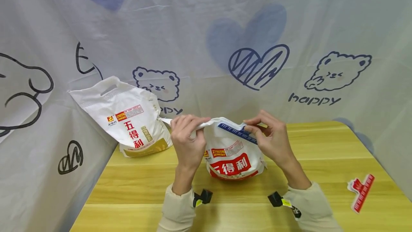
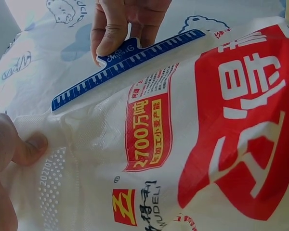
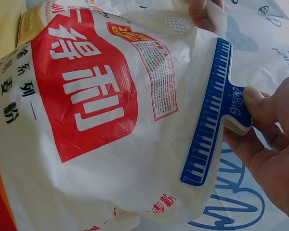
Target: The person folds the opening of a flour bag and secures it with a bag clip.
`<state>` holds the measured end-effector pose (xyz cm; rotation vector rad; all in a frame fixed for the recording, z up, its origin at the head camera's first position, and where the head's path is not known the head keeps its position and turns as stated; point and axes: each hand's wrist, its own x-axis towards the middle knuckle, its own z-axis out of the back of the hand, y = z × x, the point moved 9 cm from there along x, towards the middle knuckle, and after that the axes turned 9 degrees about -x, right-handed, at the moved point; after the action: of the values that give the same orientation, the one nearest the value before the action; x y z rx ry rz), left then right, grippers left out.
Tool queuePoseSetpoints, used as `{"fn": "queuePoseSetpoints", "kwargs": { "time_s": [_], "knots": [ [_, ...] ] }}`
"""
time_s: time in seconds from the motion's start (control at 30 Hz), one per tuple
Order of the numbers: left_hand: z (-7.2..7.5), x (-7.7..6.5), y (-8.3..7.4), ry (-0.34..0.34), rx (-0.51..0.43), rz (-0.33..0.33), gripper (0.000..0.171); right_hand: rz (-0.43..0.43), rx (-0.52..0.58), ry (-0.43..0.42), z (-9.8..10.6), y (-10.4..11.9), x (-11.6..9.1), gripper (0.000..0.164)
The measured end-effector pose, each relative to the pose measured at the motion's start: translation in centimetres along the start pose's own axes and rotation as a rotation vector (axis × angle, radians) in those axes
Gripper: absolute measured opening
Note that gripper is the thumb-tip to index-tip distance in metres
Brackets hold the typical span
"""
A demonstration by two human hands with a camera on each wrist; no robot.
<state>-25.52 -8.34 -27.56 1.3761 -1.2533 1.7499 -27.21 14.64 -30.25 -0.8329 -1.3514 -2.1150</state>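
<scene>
A white flour bag (image 1: 230, 167) with a red label stands upright on the table between the two hands. My left hand (image 1: 189, 137) pinches the left part of its top edge, thumb on the front face. My right hand (image 1: 271, 135) pinches the handle of a blue clip (image 3: 213, 113) printed with piano keys. The long jaw of the clip lies along the bag's top edge, over its right part. In the left wrist view the clip sits a short way from the left thumb (image 2: 36, 143).
A second white flour bag (image 1: 138, 117), with a gold base, leans at the back left against the printed curtain (image 1: 199, 46). A red clip (image 1: 362, 192) lies on the wooden table (image 1: 322, 146) at the right.
</scene>
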Motion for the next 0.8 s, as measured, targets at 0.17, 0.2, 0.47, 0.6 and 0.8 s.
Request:
{"fn": "queuePoseSetpoints", "kwargs": {
  "time_s": [0.17, 0.2, 0.47, 0.6, 0.8],
  "knots": [
    [-0.06, 0.15, -0.02, 0.003, 0.006, 0.006, 0.027, -0.005, 0.020, 0.009, 0.01, -0.11, 0.04, 0.018],
    [-0.08, 0.18, -0.03, 0.004, 0.007, 0.008, 0.027, -0.006, 0.029, 0.011, 0.02, -0.16, 0.04, 0.018],
    [-0.13, 0.33, -0.06, 0.017, 0.008, 0.016, 0.026, -0.017, 0.072, 0.028, 0.01, -0.41, -0.16, 0.022],
    [-0.10, 0.29, -0.09, 0.027, 0.014, 0.012, 0.026, -0.024, 0.082, 0.037, -0.10, -0.50, -0.37, 0.025],
    [-0.14, 0.12, 0.02, 0.065, 0.031, 0.012, 0.026, -0.027, 0.076, 0.034, -0.11, -0.61, -0.66, 0.027]
  ]
}}
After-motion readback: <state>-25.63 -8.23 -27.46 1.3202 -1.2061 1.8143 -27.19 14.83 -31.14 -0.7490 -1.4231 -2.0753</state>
